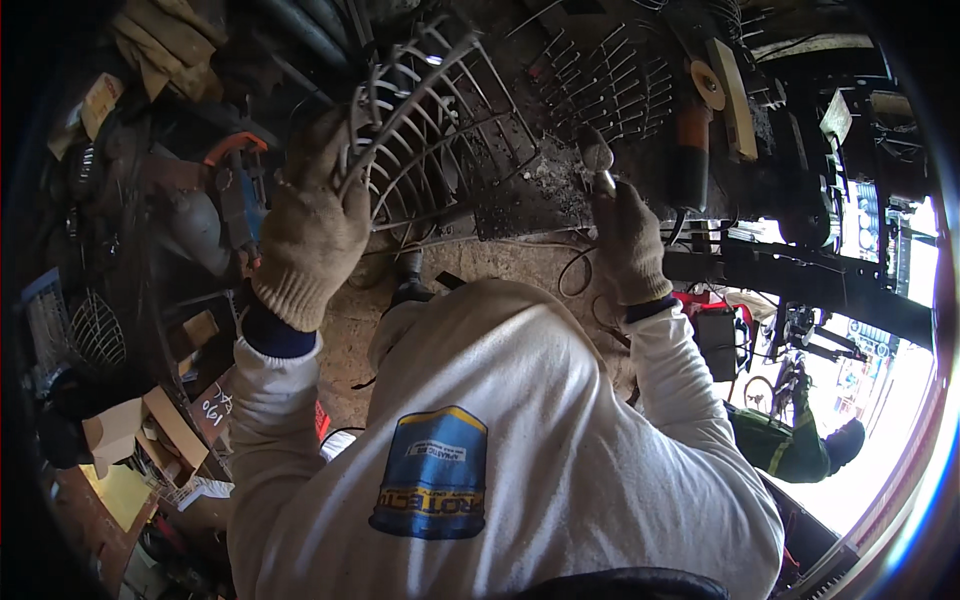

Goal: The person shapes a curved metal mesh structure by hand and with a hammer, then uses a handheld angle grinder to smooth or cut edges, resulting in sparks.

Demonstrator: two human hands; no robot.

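Observation:
My left hand (318, 215), in a tan knit glove, is closed on the side of a curved metal-rod grille (420, 150), holding it tilted above the dark workbench (530, 205). Its ribs are bent and joined to a rod frame. In the same kind of glove, my right hand (628, 240) is closed around the short handle of what looks like a hammer (597, 158), whose rounded shiny metal end points away from me. A gap separates the tool from the held grille. Another flat set of metal rods (615, 90) lies beyond the tool on the bench.
An angle grinder (692, 135) with a tan disc lies to the right, beside a wooden block (735, 100). An orange-and-blue tool (238, 180) is left of my left hand. Cardboard boxes (165, 430) stand at lower left. Another person (790, 440) is at far right.

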